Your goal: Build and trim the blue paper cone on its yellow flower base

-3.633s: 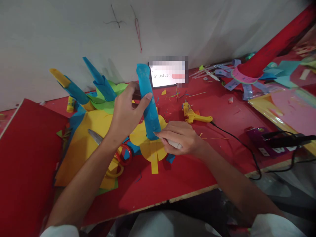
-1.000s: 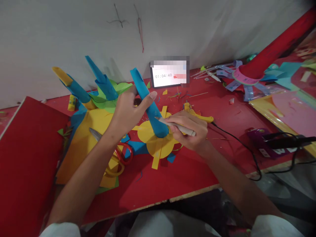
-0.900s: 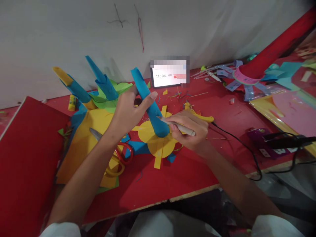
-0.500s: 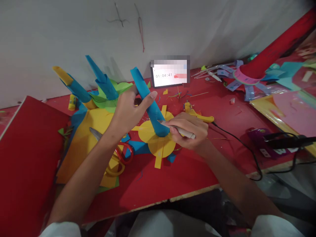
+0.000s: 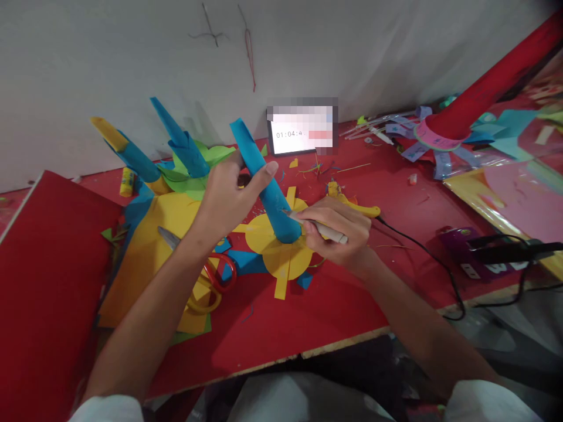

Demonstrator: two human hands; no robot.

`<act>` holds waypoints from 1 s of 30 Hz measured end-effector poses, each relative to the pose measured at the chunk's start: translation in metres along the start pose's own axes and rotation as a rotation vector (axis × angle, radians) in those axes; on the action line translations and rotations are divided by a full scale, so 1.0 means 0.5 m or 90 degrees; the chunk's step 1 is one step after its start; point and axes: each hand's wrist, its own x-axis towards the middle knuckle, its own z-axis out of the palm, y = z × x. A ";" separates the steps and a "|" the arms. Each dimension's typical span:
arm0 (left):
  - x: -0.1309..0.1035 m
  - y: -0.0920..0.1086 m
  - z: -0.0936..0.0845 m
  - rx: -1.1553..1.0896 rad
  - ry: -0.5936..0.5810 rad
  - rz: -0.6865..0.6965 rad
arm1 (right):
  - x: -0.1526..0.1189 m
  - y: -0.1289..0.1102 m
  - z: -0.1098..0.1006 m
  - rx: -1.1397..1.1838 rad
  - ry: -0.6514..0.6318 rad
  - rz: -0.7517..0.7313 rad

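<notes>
My left hand (image 5: pixel 235 190) is closed around a rolled blue paper tube (image 5: pixel 275 199), thumb along its upper side. The tube leans up and to the left; its lower end sits on a yellow paper flower shape (image 5: pixel 284 264) with strips sticking out. In my right hand (image 5: pixel 338 231) is a pale pen (image 5: pixel 328 232), pinched between the fingers, its pointed tip against the lower part of the tube. Faint light marks show on the blue paper near the tip. Under my left forearm lie scissors (image 5: pixel 224 272) with red and yellow handles, partly hidden.
A phone (image 5: pixel 290 135) showing a timer leans on the wall. Behind my right hand is a yellow glue gun (image 5: pixel 365 210) with a black cord. Other blue paper tubes (image 5: pixel 189 152) stand at the left beside a glue stick (image 5: pixel 127 182). A red cone (image 5: pixel 488 88) leans at the right.
The pen tip has shifted very slightly up the tube, and more light marks show there. My left hand keeps its hold.
</notes>
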 end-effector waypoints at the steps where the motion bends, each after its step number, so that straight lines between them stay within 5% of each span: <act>1: 0.000 0.000 0.000 -0.001 0.001 0.002 | 0.001 0.000 0.000 -0.001 0.000 -0.001; 22: 0.002 -0.008 0.001 -0.017 0.007 -0.001 | -0.009 0.006 0.003 -0.008 -0.088 -0.078; 30: 0.002 -0.007 0.001 -0.014 0.011 0.001 | 0.000 0.000 0.001 -0.010 -0.045 -0.058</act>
